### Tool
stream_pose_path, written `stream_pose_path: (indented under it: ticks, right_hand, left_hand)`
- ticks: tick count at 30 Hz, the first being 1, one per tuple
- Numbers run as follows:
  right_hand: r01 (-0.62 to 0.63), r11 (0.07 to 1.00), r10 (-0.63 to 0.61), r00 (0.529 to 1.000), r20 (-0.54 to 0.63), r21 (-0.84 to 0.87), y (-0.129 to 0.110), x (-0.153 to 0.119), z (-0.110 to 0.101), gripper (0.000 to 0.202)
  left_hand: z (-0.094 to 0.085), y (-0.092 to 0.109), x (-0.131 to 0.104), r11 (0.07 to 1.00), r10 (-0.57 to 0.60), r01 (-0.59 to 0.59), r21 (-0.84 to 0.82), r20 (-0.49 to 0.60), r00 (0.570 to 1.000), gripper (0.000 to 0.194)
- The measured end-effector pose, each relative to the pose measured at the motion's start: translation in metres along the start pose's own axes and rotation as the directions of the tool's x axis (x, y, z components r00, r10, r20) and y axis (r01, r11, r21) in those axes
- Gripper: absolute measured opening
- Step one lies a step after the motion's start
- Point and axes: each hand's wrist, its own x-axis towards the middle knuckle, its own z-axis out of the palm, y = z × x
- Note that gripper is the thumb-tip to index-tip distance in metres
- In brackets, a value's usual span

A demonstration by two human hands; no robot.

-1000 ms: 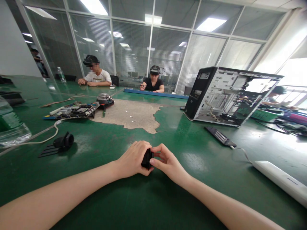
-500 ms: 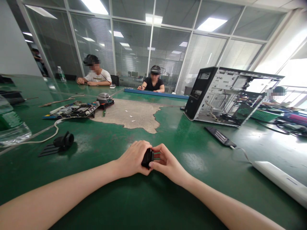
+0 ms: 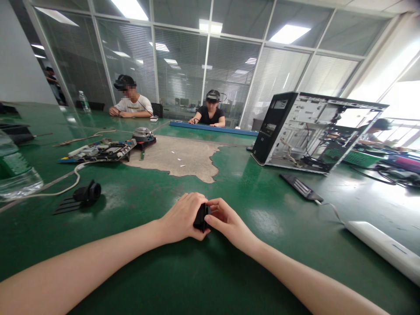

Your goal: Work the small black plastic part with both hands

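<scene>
A small black blocky part (image 3: 199, 217) sits between my two hands, low over the green table (image 3: 147, 271); its exact kind does not show. My left hand (image 3: 182, 217) wraps round it from the left, back of the hand up, covering much of it. From the right, my right hand (image 3: 229, 223) touches the part's near side, thumb lying on its face and fingers curled along the far edge. Some of the right fingertips are hidden behind the part. To the left lies a black plastic piece (image 3: 87, 192) with a round end and flat slats.
An opened computer case (image 3: 278, 131) stands at the right. A circuit board (image 3: 101, 151) with a cooler (image 3: 143, 135) lies back left, near a plastic bottle (image 3: 16, 170). A white power strip (image 3: 383, 245) is at the right edge. Two people sit across the table.
My right thumb has moved up onto the face of the black part, and the right fingers have drawn in a little. My left hand holds its place.
</scene>
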Motion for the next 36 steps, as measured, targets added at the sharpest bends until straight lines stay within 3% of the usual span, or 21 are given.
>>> stream_pose_path:
  ticks: [4, 10, 16, 20, 25, 30, 36]
  right_hand:
    - [0.024, 0.996, -0.029, 0.998, 0.058, 0.086, -0.0029, -0.0033, 0.0006, 0.033]
    - [0.059, 0.996, -0.057, 0.998, -0.031, 0.063, -0.0018, -0.0012, 0.0018, 0.020]
    - [0.034, 0.999, -0.034, 0.997, -0.069, -0.003, 0.0028, 0.0030, 0.0010, 0.027]
    - [0.005, 1.000, -0.005, 0.999, -0.038, -0.012, 0.0010, 0.0017, 0.0001, 0.028]
    - [0.061, 0.996, -0.063, 0.997, 0.034, 0.060, -0.0031, -0.0045, 0.0008, 0.031]
    - [0.092, 0.995, -0.091, 0.995, -0.037, 0.040, -0.0017, -0.0034, 0.0013, 0.021]
    - [0.019, 1.000, -0.019, 0.998, -0.055, -0.016, -0.0008, 0.0013, 0.0005, 0.028]
  left_hand:
    - [-0.0001, 0.0001, -0.0006, 1.000, -0.002, 0.002, 0.000, -0.006, 1.000, 0.052]
    - [-0.0002, 0.0009, -0.0006, 1.000, 0.006, -0.006, -0.008, -0.020, 1.000, 0.053]
    - [-0.0008, 0.0015, -0.0003, 1.000, -0.002, 0.002, -0.008, -0.013, 1.000, 0.053]
    - [-0.0005, 0.0013, -0.0004, 1.000, 0.001, -0.001, 0.004, -0.011, 1.000, 0.053]
    - [-0.0002, 0.0007, -0.0008, 1.000, 0.000, 0.000, 0.006, -0.012, 1.000, 0.050]
    - [-0.0004, 0.0018, -0.0006, 1.000, -0.008, 0.008, -0.004, -0.007, 1.000, 0.051]
    - [-0.0009, 0.0017, 0.0003, 1.000, -0.012, 0.012, 0.000, -0.004, 1.000, 0.051]
